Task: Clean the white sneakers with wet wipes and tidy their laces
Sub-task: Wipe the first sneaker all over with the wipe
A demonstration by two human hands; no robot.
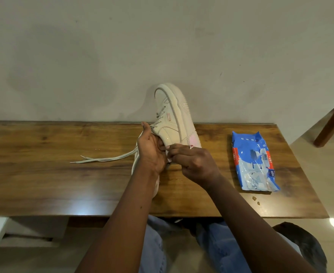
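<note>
At the middle of a wooden surface, against a plain grey wall, a person holds one white sneaker tilted up on its heel. Its long axis runs from the heel, near and low at the hands, to the toe, far and high; whether the toe touches the wall cannot be told. The sole faces right. The left hand grips the heel collar from the left, fingers curled around it. The right hand touches the heel end from the near right, its fingers pinching a small white wipe against the shoe. Nearly all of the sneaker lies beyond the wipe, toward the far side, so the next stroke would likely travel away from the body, and the right hand is the closer one to the sole edge. A second sneaker lies flat under the left forearm, mostly hidden, its two lace ends trailing left. One blue pack of wet wipes lies well apart on the right. Counted: two sneakers, one wipe, one pack.
</note>
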